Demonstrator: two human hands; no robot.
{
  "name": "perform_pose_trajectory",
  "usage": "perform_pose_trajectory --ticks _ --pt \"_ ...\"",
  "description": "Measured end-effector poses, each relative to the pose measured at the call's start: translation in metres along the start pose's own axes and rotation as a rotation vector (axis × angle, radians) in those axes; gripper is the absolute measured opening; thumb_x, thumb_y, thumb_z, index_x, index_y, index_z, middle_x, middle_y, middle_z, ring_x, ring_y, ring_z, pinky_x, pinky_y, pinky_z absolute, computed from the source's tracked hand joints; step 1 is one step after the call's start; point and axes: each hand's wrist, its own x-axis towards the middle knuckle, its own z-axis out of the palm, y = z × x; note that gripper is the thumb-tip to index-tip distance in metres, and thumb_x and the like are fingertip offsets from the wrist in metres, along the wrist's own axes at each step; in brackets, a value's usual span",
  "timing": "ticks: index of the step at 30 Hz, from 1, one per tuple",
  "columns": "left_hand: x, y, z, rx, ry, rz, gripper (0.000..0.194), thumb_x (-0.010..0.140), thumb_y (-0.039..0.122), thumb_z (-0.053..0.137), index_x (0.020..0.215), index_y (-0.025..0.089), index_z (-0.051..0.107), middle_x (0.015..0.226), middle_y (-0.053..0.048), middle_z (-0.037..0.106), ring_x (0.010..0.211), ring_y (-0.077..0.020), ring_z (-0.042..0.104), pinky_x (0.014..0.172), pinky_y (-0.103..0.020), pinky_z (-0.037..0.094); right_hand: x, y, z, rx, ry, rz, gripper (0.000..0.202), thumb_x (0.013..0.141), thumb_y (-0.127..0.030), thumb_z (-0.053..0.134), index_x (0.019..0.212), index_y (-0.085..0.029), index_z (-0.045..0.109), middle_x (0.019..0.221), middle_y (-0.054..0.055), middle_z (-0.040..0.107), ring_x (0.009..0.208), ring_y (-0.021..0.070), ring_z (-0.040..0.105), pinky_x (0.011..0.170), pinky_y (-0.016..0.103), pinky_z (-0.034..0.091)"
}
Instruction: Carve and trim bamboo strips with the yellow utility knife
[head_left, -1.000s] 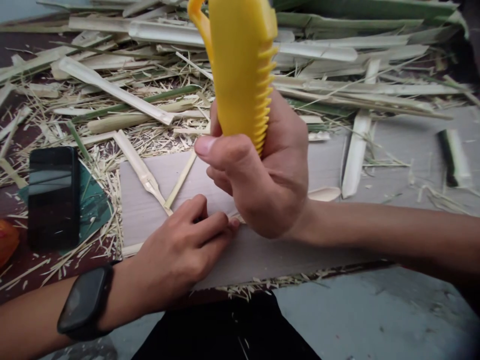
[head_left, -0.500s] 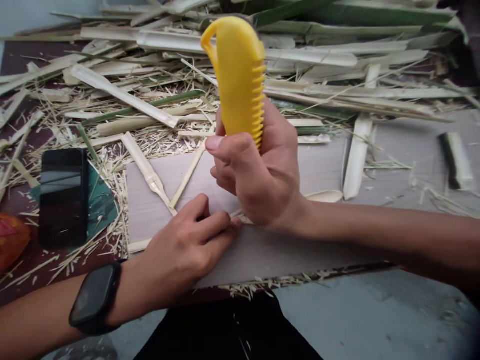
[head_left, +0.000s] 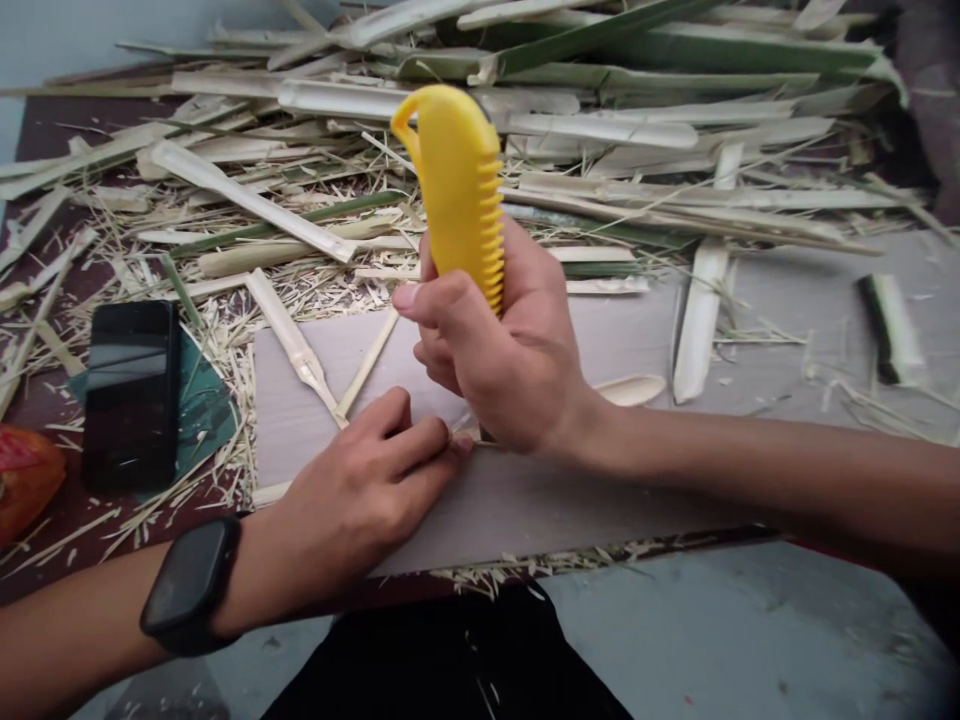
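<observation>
My right hand point(head_left: 510, 340) is wrapped round a yellow ribbed cutter handle point(head_left: 457, 190), which stands up from the fist. The cutter's lower end is mostly hidden by the hand, close above a grey board point(head_left: 540, 510). My left hand point(head_left: 375, 490) lies low on the board, its curled fingertips pressing on a thin pale strip point(head_left: 270, 493) that passes beneath it. Just right of my right wrist lies a pale spoon-shaped piece point(head_left: 631, 390). Two narrow pale pieces meet in a V beyond my left hand, one of them a notched strip point(head_left: 292, 340).
Long pale and green stalk strips point(head_left: 600, 190) are heaped across the back. A black phone point(head_left: 131, 395) lies at the left beside an orange-red object point(head_left: 26, 480). A short green-and-white piece point(head_left: 892, 330) lies at the right, and shavings surround the board.
My right hand and the yellow cutter have moved a little down and to the left. My left hand has hardly moved, its fingers still pressed down.
</observation>
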Motion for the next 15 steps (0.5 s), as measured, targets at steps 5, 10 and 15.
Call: perform_pose_trajectory --ticks 5,10,15 --pt "0.0016 -0.0002 -0.0031 -0.016 -0.013 0.015 0.02 0.103 0.014 0.048 0.114 0.006 0.063 0.113 -0.015 0.065 0.123 -0.0347 0.053 0.098 -0.056 0.056 -0.0027 0.0029 0.0006 0.018 0.001 -0.041 0.022 0.085 -0.02 0.069 0.083 -0.024 0.048 0.069 -0.006 0.036 0.049 0.007 0.024 0.043 0.025 0.024" --pt "0.0021 0.0002 -0.0053 -0.025 -0.036 0.019 0.02 0.102 0.02 0.05 0.11 0.007 0.063 0.114 -0.016 0.064 0.118 -0.0352 0.054 0.089 -0.051 0.057 -0.0071 0.0024 0.0008 -0.114 -0.037 -0.075 0.016 0.088 -0.021 0.062 0.088 -0.027 0.047 0.067 -0.005 0.035 0.049 0.0108 0.025 0.046 0.029 0.028" --pt "0.0042 0.0045 -0.009 -0.053 -0.079 -0.013 0.018 0.102 0.023 0.053 0.104 0.009 0.064 0.098 -0.01 0.064 0.092 -0.0255 0.056 0.08 -0.043 0.054 -0.0083 -0.0068 -0.0026 -0.309 0.075 -0.203 0.016 0.085 -0.028 0.067 0.085 -0.028 0.052 0.08 0.001 0.043 0.066 0.016 0.039 0.058 0.031 0.039"
